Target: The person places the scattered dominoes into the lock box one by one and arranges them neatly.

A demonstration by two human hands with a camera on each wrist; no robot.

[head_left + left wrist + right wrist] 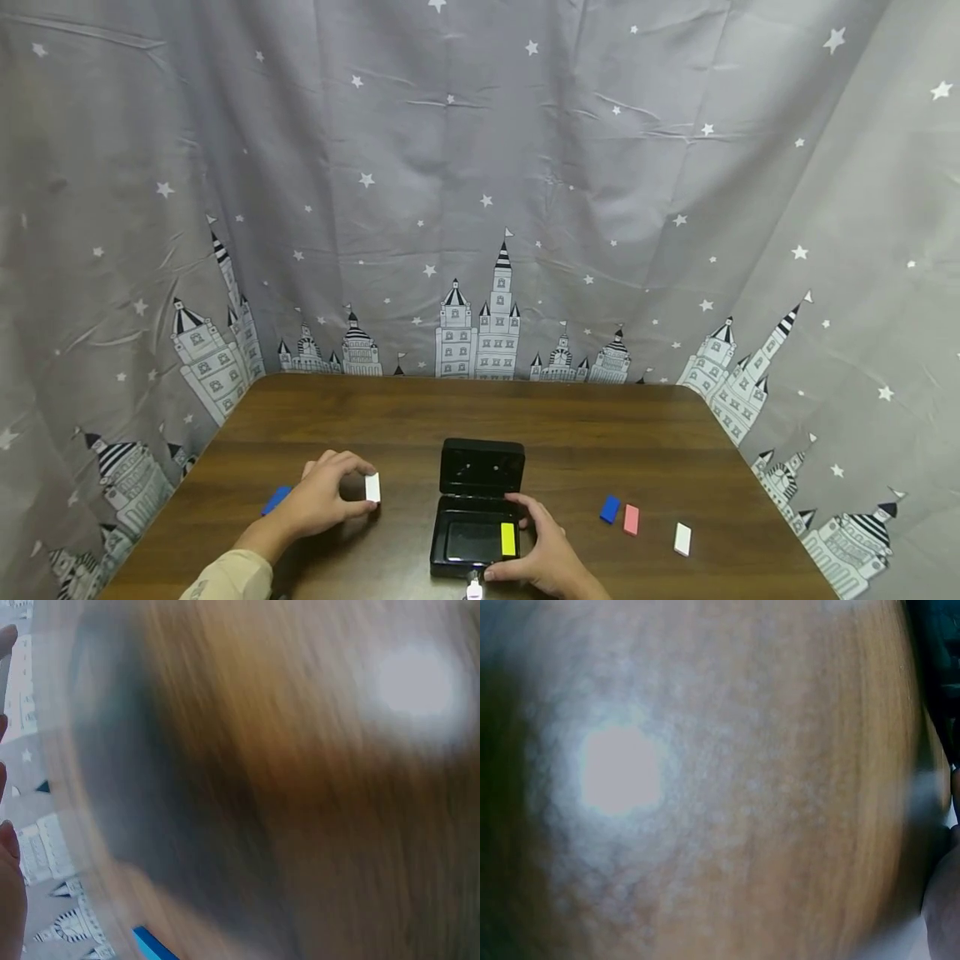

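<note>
My left hand (318, 497) pinches a small white block (372, 488) upright between thumb and fingertips, left of the box. The open black metal box (437, 546) stands with its lid (482, 467) raised at the back. A yellow block (508, 539) lies inside at the right. My right hand (547, 554) grips the box's right side, thumb at the front corner and fingers near the hinge. Only fingers (9, 840) show at the edge of the left wrist view. In the right wrist view, part of the box (936, 645) shows at the upper right.
A blue block (276, 499) lies partly behind my left hand. On the right of the wooden table (360, 408) lie another blue block (610, 509), a pink block (632, 520) and a white block (682, 539). A small white-and-metal piece (474, 587) hangs at the box's front. A grey curtain (480, 150) stands behind.
</note>
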